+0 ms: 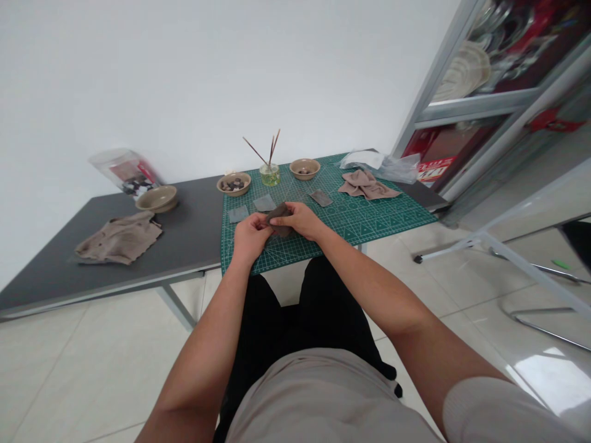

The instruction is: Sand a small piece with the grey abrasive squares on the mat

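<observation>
Over a green cutting mat (369, 221) my left hand (250, 237) and my right hand (300, 220) meet. Between them they pinch a dark grey piece (279, 220), perhaps a stone or a folded sheet; the picture does not settle which. Close to my left hand lie two small grey-green squares of abrasive paper (239, 214). One of these is the square (265, 202) just beyond my fingers. A darker square (321, 197) lies beyond my right hand.
Behind the hands stand a beige bowl of dark pebbles (233, 183), a glass jar with thin brushes (270, 174) and a second bowl (304, 168). Beige cloths (367, 184) lie on the mat and grey table (184, 215). A metal shelf unit (480, 104) stands right.
</observation>
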The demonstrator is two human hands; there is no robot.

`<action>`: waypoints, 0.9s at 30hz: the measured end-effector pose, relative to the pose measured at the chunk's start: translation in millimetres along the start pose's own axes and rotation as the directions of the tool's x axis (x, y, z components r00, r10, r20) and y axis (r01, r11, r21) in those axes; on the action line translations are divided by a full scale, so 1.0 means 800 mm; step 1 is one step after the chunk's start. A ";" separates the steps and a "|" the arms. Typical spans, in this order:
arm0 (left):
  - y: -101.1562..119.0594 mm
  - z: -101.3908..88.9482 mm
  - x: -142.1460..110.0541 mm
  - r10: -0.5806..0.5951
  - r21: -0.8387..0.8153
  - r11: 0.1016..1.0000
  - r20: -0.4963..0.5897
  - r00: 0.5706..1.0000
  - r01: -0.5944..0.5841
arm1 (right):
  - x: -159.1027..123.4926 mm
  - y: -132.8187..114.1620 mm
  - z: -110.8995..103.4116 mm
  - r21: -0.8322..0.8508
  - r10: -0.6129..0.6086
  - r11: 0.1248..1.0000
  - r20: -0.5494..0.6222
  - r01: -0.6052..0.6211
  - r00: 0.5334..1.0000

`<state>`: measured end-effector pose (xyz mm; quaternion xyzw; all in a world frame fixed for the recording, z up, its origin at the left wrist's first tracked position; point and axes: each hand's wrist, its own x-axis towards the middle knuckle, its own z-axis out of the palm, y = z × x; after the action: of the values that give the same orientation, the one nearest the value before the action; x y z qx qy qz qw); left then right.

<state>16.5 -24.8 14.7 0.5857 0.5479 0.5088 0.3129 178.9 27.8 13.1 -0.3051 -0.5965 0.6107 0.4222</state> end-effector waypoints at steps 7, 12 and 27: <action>0.000 0.000 0.000 0.011 0.013 1.000 -0.014 1.000 -0.011 | 0.003 0.007 -0.003 0.121 -0.001 0.993 -0.031 0.005 1.000; 0.003 0.002 -0.003 0.073 -0.005 0.997 -0.099 0.992 -0.074 | 0.005 0.006 -0.002 0.262 0.007 0.965 -0.109 0.022 0.994; 0.002 0.002 -0.005 0.119 0.172 0.979 -0.066 0.991 -0.106 | 0.006 0.006 -0.003 0.171 -0.029 0.985 -0.016 0.031 0.999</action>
<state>19.2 -28.5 14.4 0.6202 0.5665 0.4996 0.2119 177.7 33.6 8.5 -0.2625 -0.5435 0.6512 0.4601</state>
